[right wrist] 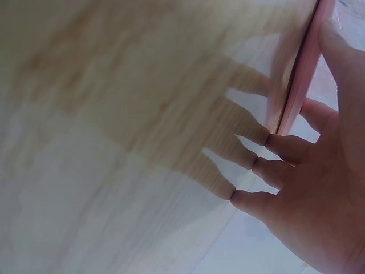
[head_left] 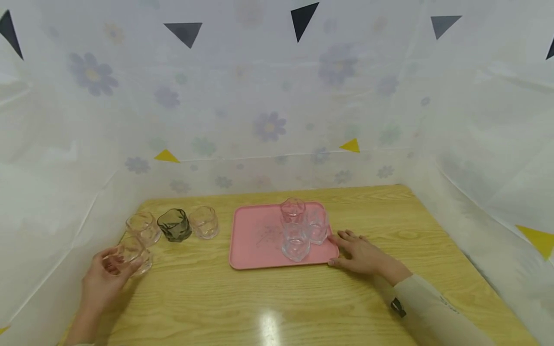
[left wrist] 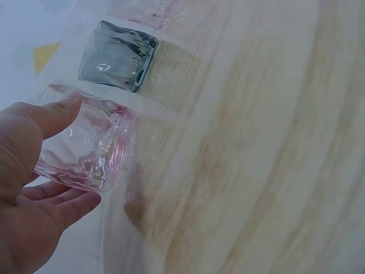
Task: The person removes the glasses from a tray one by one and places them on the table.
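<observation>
My left hand [head_left: 101, 278] grips a pale pink drinking glass [left wrist: 85, 142] at the table's left side, thumb on one side and fingers on the other. Just behind it stand another pale pinkish glass [head_left: 144, 228], a dark grey glass [head_left: 174, 225] and a third light glass [head_left: 204, 222], in a row. My right hand [head_left: 359, 254] is spread at the right edge of a pink tray [head_left: 255, 250]; its thumb and a finger touch the rim, while other fingertips rest on the table.
On the tray's right half are a pink glass [head_left: 292, 206] at the back and two clear glasses, one in front [head_left: 296, 249] and one at the right [head_left: 318, 229]. White patterned sheeting [head_left: 268, 96] walls the wooden table [head_left: 207, 307] at the back and sides.
</observation>
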A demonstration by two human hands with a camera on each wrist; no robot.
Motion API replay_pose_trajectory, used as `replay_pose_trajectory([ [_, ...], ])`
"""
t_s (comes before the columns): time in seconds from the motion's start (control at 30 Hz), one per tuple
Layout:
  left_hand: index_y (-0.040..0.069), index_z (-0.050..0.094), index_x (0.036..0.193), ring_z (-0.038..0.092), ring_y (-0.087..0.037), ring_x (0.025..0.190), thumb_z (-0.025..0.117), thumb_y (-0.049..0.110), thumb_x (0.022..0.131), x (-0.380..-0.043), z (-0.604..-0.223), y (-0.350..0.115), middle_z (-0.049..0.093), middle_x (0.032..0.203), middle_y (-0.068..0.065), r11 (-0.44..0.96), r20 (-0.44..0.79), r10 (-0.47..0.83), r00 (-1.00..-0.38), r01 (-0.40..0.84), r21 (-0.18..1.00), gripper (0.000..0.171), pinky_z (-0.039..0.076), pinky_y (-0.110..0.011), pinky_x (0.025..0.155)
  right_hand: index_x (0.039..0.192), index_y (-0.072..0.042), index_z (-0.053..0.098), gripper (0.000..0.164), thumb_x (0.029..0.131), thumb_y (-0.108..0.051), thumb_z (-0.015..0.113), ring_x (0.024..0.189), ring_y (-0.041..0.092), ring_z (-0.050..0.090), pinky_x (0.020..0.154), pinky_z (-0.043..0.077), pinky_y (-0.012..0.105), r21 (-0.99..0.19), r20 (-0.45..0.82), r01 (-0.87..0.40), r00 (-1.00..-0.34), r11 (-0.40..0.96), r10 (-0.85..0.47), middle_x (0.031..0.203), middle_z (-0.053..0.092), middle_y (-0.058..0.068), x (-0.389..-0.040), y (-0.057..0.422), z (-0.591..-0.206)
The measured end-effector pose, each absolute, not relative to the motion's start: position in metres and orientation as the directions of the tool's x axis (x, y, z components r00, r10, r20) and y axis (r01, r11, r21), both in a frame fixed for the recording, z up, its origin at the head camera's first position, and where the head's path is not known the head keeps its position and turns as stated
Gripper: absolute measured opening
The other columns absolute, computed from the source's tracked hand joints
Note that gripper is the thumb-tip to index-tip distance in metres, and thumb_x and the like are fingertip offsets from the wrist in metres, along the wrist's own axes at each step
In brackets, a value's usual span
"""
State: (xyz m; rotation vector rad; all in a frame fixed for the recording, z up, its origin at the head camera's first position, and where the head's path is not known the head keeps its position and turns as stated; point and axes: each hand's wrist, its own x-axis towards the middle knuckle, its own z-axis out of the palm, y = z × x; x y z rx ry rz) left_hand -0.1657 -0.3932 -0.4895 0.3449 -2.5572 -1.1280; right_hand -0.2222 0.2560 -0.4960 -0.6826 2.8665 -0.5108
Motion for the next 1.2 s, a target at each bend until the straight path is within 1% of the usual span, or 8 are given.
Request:
replay_pose_trajectory([
  [0.2,-0.008,0.041,0.146,0.046,0.022,0.080,0.083,0.030,0.093,-0.166,-0.491,-0.395,0.063,0.115,-0.020,0.652,0.184,-0.348,-0.919,-0.096,0.752,0.077,0.045,-0.002,0.066,0.163,-0.014,0.041,0.086,0.099,-0.068,0.058,0.155,0.053,0.029,0.119,0.023,0.080,-0.364,-0.072,-0.406,-0.885,0.838,-0.460,0.165,0.036,0.031,-0.224,0.257,-0.498],
  [0.43,-0.010,0.038,0.149,0.042,0.024,0.081,0.078,0.033,0.096,-0.166,-0.493,-0.398,0.062,0.125,-0.032,0.659,0.176,-0.346,-0.921,-0.105,0.744,0.079,0.041,0.000,0.066,0.163,-0.013,0.041,0.085,0.099,-0.067,0.058,0.155,0.053,0.029,0.119,0.023,0.080,-0.369,-0.073,-0.406,-0.884,0.836,-0.461,0.165,0.036,0.031,-0.223,0.256,-0.498],
  [0.63,-0.010,0.036,0.151,0.039,0.026,0.083,0.076,0.034,0.098,-0.167,-0.495,-0.399,0.060,0.129,-0.033,0.655,0.167,-0.336,-0.927,-0.103,0.749,0.080,0.039,0.002,0.067,0.163,-0.013,0.042,0.085,0.099,-0.067,0.059,0.155,0.054,0.030,0.119,0.023,0.080,-0.365,-0.067,-0.405,-0.887,0.838,-0.458,0.164,0.036,0.032,-0.223,0.257,-0.498],
  [0.9,-0.007,0.024,0.161,0.041,0.023,0.083,0.077,0.032,0.097,-0.166,-0.494,-0.400,0.057,0.130,-0.033,0.652,0.166,-0.339,-0.926,-0.104,0.751,0.092,0.039,0.002,0.068,0.163,-0.013,0.041,0.086,0.099,-0.068,0.058,0.155,0.052,0.030,0.119,0.024,0.079,-0.358,-0.069,-0.410,-0.884,0.839,-0.461,0.165,0.036,0.031,-0.224,0.258,-0.500],
  [0.97,-0.005,0.022,0.162,0.059,0.007,0.088,0.079,0.032,0.095,-0.166,-0.491,-0.401,0.056,0.133,-0.036,0.660,0.183,-0.345,-0.921,-0.100,0.744,0.096,0.036,0.003,0.068,0.163,-0.013,0.042,0.085,0.099,-0.067,0.058,0.155,0.053,0.030,0.119,0.024,0.079,-0.356,-0.062,-0.414,-0.884,0.838,-0.464,0.164,0.037,0.031,-0.224,0.258,-0.500],
  [1.03,-0.004,0.020,0.164,0.070,-0.020,0.101,0.079,0.034,0.095,-0.165,-0.486,-0.401,0.054,0.137,-0.041,0.672,0.190,-0.345,-0.919,-0.101,0.734,0.098,0.033,0.003,0.068,0.162,-0.013,0.042,0.084,0.100,-0.066,0.059,0.154,0.053,0.031,0.118,0.025,0.079,-0.356,-0.057,-0.419,-0.882,0.835,-0.467,0.164,0.037,0.032,-0.223,0.257,-0.499],
  [1.13,-0.001,0.016,0.166,0.056,-0.060,0.124,0.079,0.038,0.095,-0.162,-0.479,-0.400,0.049,0.144,-0.045,0.688,0.185,-0.337,-0.923,-0.107,0.718,0.102,0.030,0.004,0.068,0.162,-0.013,0.043,0.083,0.100,-0.065,0.059,0.154,0.053,0.031,0.118,0.026,0.079,-0.356,-0.055,-0.422,-0.881,0.834,-0.470,0.164,0.037,0.032,-0.222,0.257,-0.498],
  [1.2,0.002,0.015,0.167,0.052,-0.064,0.129,0.078,0.040,0.096,-0.160,-0.474,-0.398,0.047,0.146,-0.046,0.686,0.183,-0.331,-0.926,-0.103,0.720,0.102,0.032,0.005,0.073,0.162,-0.013,0.042,0.083,0.100,-0.065,0.059,0.155,0.053,0.031,0.119,0.025,0.079,-0.359,-0.056,-0.420,-0.882,0.834,-0.468,0.164,0.037,0.032,-0.222,0.257,-0.497],
])
